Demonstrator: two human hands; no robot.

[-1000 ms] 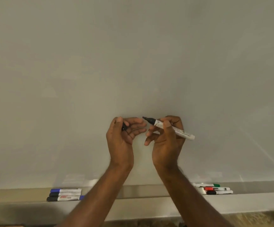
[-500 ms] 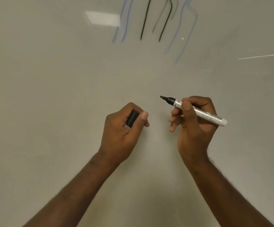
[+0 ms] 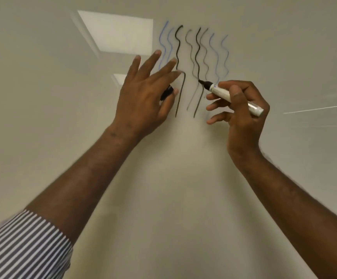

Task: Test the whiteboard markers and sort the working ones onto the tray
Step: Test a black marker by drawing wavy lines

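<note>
**Hands up at the board, black marker on trial**

Right hand [image 3: 242, 113] pinches the uncapped black marker [image 3: 232, 96] between thumb and fingers, its tip touching the whiteboard [image 3: 183, 188] at the foot of a dark wavy line. Left hand [image 3: 143, 91] is spread, straight fingers fanned against the board, with the black cap [image 3: 166, 93] tucked under the thumb side of the palm. Just above sit the test strokes [image 3: 193, 53]: pale blue squiggles on the outer flanks, bold and faint black ones between. So several trials look done, and this one is mid-check. Still to come, by my read: judging the line, recapping, and sorting. No tray in view here. A ceiling light's reflection [image 3: 119, 31] glows upper left; a striped sleeve [image 3: 22, 248] fills the lower corner.
</note>
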